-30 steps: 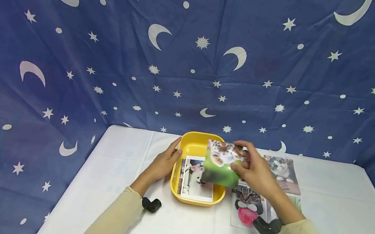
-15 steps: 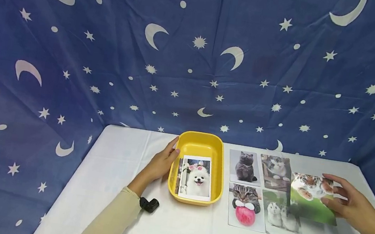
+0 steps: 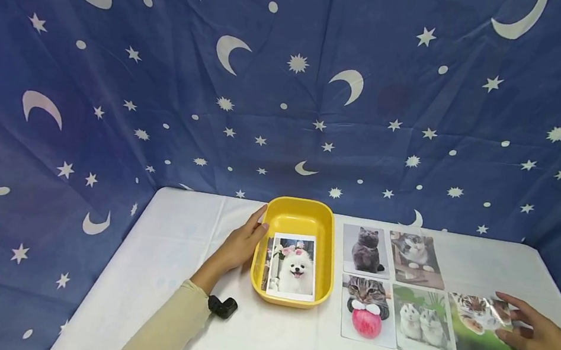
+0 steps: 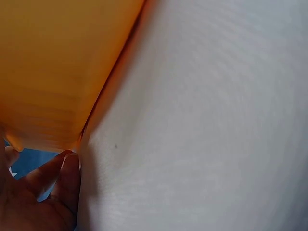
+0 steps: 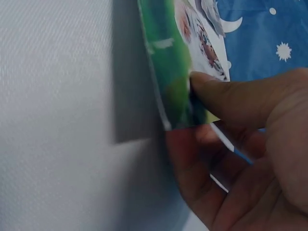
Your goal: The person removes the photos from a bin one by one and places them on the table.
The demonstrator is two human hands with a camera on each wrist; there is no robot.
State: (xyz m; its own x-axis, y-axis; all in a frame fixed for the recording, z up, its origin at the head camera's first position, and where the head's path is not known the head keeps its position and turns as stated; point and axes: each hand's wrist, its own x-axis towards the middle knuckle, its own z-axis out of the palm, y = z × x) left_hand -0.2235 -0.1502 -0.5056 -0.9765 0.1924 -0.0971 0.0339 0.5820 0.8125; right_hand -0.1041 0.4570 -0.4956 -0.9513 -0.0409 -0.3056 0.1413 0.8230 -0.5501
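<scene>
My right hand point(image 3: 544, 343) pinches the right edge of a tiger photo card point(image 3: 483, 341), thumb on the picture face and fingers beneath. In the right wrist view the tiger photo card point(image 5: 166, 62) is tilted, casting a shadow on the cloth. It lies just right of a card of two small white-grey animals point(image 3: 422, 323). My left hand point(image 3: 238, 247) holds the left side of a yellow tray point(image 3: 330, 254), thumb at the rim. In the left wrist view, fingers point(image 4: 67, 180) lie against the tray's outer wall point(image 4: 57, 72). A white dog photo card point(image 3: 296, 273) lies inside, overlapping another card.
A grey cat card point(image 3: 367, 250), a cat card on brown point(image 3: 415, 257) and a tabby card with a pink ball point(image 3: 369, 313) lie right of the tray. White cloth point(image 3: 277, 348) covers the table. A blue star-and-moon curtain point(image 3: 272, 78) hangs behind.
My right hand has carried the tiger card from over the tray to the right, then down beside the two-animal card. My left hand has stayed at the tray.
</scene>
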